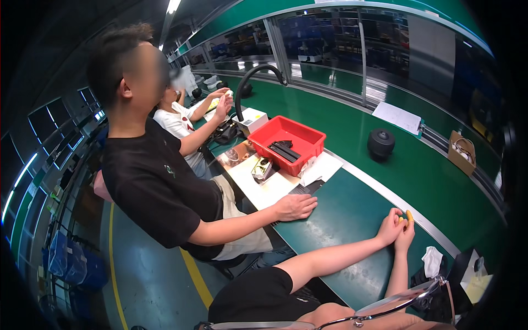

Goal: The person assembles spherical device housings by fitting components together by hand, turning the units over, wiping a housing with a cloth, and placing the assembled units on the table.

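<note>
Above the far edge of the green mat (341, 220), at the right, my two hands meet. My left hand (389, 230) has its fingers curled in against the right one. A yellow finger cot (410, 216) covers a raised fingertip of my right hand (405, 237), whose other fingers are bent. More yellow shows between the hands; whether it is another cot or something held is too small to tell. A co-worker in black sits to the left, and that person's hand (297, 207) rests flat on the mat's left edge, apart from mine.
A red bin (291, 137) with black parts stands beyond the co-worker's hand, near a white box (253, 120). On the green conveyor lie a black round object (380, 144) and a white sheet (397, 117). A cardboard box (461, 154) is farther right. White crumpled cloth (433, 260) lies beside my right arm.
</note>
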